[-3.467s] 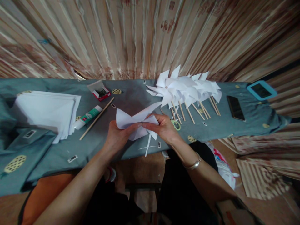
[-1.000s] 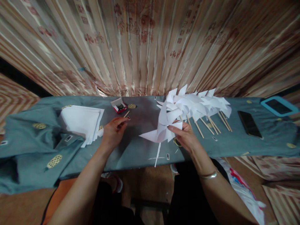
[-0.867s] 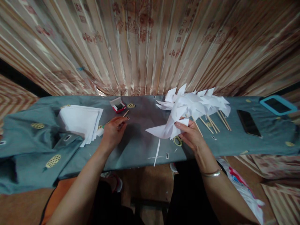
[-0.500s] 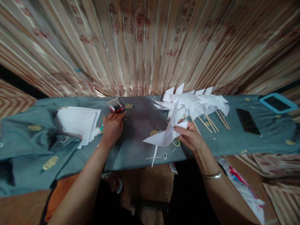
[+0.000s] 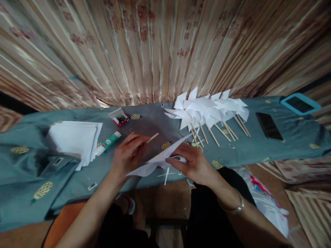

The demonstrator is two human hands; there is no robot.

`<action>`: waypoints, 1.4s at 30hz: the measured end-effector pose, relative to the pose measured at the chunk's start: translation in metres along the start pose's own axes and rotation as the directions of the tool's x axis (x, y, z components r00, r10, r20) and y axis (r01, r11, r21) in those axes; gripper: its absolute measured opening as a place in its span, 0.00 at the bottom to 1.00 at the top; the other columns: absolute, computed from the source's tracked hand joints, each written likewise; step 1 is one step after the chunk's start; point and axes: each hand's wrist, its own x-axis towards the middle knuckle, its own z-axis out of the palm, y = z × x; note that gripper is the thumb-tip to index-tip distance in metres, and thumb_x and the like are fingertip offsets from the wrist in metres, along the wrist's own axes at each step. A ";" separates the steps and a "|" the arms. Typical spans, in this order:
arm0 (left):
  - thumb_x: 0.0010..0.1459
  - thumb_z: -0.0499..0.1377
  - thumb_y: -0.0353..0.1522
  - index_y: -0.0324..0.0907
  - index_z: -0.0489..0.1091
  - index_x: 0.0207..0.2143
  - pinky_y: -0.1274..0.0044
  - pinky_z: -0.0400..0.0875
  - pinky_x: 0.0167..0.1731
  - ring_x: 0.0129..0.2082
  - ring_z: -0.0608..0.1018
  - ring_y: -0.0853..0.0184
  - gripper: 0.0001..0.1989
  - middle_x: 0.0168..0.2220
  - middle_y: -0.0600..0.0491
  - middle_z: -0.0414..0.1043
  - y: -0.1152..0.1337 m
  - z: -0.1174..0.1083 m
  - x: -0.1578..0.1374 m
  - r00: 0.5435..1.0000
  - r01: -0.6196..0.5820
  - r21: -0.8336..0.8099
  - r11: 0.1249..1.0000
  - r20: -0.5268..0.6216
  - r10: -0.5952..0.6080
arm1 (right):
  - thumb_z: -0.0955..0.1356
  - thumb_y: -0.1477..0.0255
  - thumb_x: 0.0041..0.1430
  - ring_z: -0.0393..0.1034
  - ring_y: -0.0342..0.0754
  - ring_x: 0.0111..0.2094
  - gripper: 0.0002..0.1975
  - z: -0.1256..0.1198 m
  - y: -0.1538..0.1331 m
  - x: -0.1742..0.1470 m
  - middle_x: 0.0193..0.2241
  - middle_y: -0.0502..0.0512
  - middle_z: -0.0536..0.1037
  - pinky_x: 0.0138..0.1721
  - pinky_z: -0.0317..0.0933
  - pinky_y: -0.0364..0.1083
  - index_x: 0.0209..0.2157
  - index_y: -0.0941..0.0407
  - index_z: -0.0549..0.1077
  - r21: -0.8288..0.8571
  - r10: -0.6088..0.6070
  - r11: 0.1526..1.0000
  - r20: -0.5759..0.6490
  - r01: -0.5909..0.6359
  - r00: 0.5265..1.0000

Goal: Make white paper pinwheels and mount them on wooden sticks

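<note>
My left hand (image 5: pixel 130 155) is closed around a thin wooden stick (image 5: pixel 153 137), whose tip pokes out to the right past my fingers. In my right hand (image 5: pixel 192 162) a white paper pinwheel (image 5: pixel 159 158) is pinched near its middle. The pinwheel is tilted, and one of its points reaches left, close to my left wrist. Beyond my right hand lie several finished-looking paper pinwheels on sticks (image 5: pixel 204 108), overlapping one another. A small red box (image 5: pixel 121 119) of dark pins, lid up, stands past my left hand, with a green and white glue stick (image 5: pixel 108 143) nearer to it.
A stack of white paper (image 5: pixel 74 137) lies at the left of the cloth-covered table (image 5: pixel 147 113). At the right are a black phone (image 5: pixel 269 126) and a blue-framed tablet (image 5: pixel 300 104). Paper strips (image 5: pixel 167 175) rest by the front edge. A patterned curtain (image 5: pixel 155 62) hangs behind.
My left hand has come away from the pin box toward the pinwheel, holding the stick. My right hand has turned the pinwheel and drawn it left and lower. The view has shifted slightly.
</note>
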 end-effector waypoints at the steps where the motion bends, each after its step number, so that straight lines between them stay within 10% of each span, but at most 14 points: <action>1: 0.60 0.57 0.32 0.45 0.77 0.41 0.77 0.72 0.35 0.35 0.76 0.66 0.10 0.36 0.52 0.74 0.009 -0.001 -0.005 0.999 0.052 -0.088 0.995 0.004 -0.052 | 0.67 0.72 0.62 0.74 0.48 0.37 0.06 0.002 -0.004 -0.002 0.34 0.56 0.81 0.40 0.68 0.48 0.37 0.57 0.76 -0.109 -0.089 0.990 -0.007 0.088 0.996; 6: 0.55 0.63 0.30 0.47 0.80 0.36 0.79 0.72 0.31 0.33 0.76 0.68 0.07 0.33 0.52 0.75 0.035 -0.002 -0.019 0.972 0.230 -0.503 0.833 0.084 -0.218 | 0.60 0.76 0.65 0.72 0.49 0.41 0.11 0.003 -0.021 -0.009 0.39 0.57 0.80 0.44 0.66 0.51 0.42 0.56 0.73 -0.347 -0.241 0.911 -0.012 0.222 0.970; 12: 0.52 0.64 0.27 0.47 0.81 0.32 0.81 0.71 0.30 0.32 0.77 0.69 0.07 0.32 0.52 0.76 0.043 -0.009 -0.019 0.926 0.369 -0.606 0.705 0.175 -0.334 | 0.61 0.73 0.67 0.73 0.50 0.43 0.11 0.000 -0.029 -0.011 0.39 0.57 0.80 0.45 0.66 0.51 0.47 0.56 0.70 -0.346 -0.270 0.905 -0.019 0.247 0.963; 42: 0.49 0.66 0.27 0.46 0.80 0.28 0.83 0.71 0.29 0.30 0.76 0.72 0.05 0.29 0.56 0.75 0.046 -0.002 -0.022 0.934 0.340 -0.526 0.780 0.092 -0.345 | 0.62 0.71 0.68 0.73 0.50 0.44 0.12 0.008 -0.014 -0.017 0.42 0.59 0.79 0.45 0.67 0.53 0.48 0.57 0.71 -0.368 -0.313 0.897 -0.137 0.245 0.940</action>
